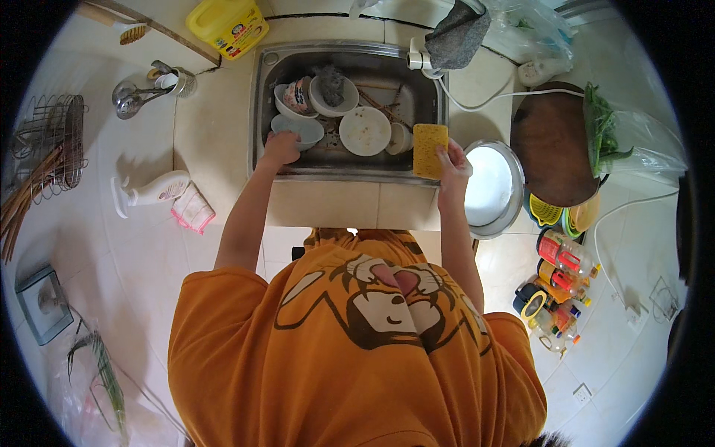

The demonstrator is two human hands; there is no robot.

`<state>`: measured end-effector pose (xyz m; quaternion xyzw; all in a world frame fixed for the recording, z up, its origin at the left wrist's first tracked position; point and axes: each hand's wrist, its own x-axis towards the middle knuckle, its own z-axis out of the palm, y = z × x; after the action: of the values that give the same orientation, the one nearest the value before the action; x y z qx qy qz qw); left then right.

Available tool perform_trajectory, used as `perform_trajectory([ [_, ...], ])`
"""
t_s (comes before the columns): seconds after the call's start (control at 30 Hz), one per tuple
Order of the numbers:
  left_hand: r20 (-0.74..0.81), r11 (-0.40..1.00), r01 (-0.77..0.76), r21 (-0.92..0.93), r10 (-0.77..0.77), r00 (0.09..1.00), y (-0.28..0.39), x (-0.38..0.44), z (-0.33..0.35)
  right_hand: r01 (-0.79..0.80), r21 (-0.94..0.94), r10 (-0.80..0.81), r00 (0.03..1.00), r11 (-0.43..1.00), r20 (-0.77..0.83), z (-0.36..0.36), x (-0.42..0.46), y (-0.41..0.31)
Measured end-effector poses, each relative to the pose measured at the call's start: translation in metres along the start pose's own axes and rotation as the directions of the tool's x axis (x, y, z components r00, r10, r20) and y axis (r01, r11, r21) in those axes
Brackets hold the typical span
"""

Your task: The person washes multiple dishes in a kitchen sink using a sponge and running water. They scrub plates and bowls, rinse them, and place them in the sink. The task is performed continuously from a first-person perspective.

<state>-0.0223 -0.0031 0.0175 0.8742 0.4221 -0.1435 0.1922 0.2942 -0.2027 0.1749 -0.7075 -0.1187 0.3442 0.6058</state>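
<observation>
At the left of the metal sink (349,176), my left hand (282,148) rests on the near rim of a pale bowl (304,128); its fingertips are partly hidden. My right hand (455,162) holds a yellow sponge (430,151) over the sink's right front edge. Between them in the sink lie a white bowl with food bits (365,131) and a small cup or bowl (398,138) on its side. Behind are a white bowl (349,96) with a grey mesh scrubber (330,85) in it, a patterned bowl (298,96) and several chopsticks (380,106).
A metal basin (516,207) stands right of the sink, beside a round wooden board (550,145) and bagged greens (603,134). The faucet (418,60) with a grey cloth (458,36) is behind. Left are a spray bottle (162,188), a folded cloth (192,209) and a utensil holder (183,82).
</observation>
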Motion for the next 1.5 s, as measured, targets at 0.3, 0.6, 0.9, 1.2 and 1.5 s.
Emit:
perform_trajectory([
  [0.3,-0.177,0.955,0.029,-0.297,-0.084,0.981,0.039,0.007,-0.003,0.012,0.012,-0.011,0.999,1.0,-0.037,-0.003,-0.006,0.008],
  [0.6,-0.287,0.909,-0.066,-0.412,-0.061,0.956,0.056,0.0,0.001,-0.026,-0.004,0.026,0.995,1.0,0.098,0.008,-0.003,0.013],
  [0.9,-0.321,0.888,-0.064,-0.455,-0.096,0.942,0.048,0.056,-0.012,0.031,-0.118,-0.022,0.997,0.993,0.073,0.022,-0.004,0.012],
  [1.2,-0.474,0.966,-0.027,-0.257,-0.101,0.875,-0.006,0.051,-0.023,-0.064,-0.071,0.066,0.998,0.995,0.023,-0.008,-0.002,0.016],
  [1.5,-0.243,0.967,-0.223,0.122,0.247,0.938,-0.049,0.05,-0.033,-0.123,-0.085,0.13,0.988,0.989,0.085,0.004,-0.004,0.025],
])
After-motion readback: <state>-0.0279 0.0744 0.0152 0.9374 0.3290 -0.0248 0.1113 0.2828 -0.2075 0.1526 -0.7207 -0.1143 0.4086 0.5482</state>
